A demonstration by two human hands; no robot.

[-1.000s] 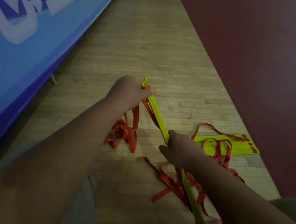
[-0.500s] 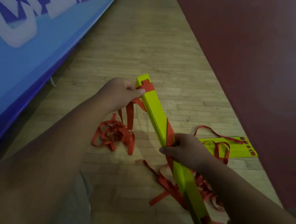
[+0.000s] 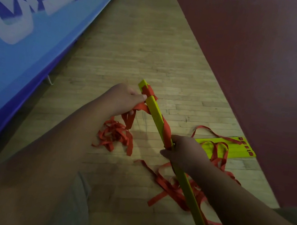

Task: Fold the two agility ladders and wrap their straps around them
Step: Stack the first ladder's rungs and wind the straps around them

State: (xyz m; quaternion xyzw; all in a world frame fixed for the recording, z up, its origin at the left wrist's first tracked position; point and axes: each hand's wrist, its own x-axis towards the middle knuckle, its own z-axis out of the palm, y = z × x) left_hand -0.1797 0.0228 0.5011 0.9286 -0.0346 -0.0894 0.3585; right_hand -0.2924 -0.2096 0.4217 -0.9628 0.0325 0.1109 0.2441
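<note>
Both hands close on a folded stack of flat yellow rungs (image 3: pixel 158 113), left hand (image 3: pixel 124 99) pinching red webbing strap (image 3: pixel 166 129), right hand (image 3: pixel 182 152) mid-stack; second ladder (image 3: pixel 233 148) lies beyond the right grip on wooden floor (image 3: pixel 143 45).

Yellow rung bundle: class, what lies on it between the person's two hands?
In the head view, a red strap winds around the bundle between left hand and right hand.

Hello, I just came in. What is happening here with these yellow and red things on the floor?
A person is bundling a folded yellow agility ladder. The right hand grips the stack at its middle, and the left hand holds the red strap near the top end, with one turn already around it. Loose strap lies on the wooden floor. A second ladder lies flat to the right, not wrapped.
</note>
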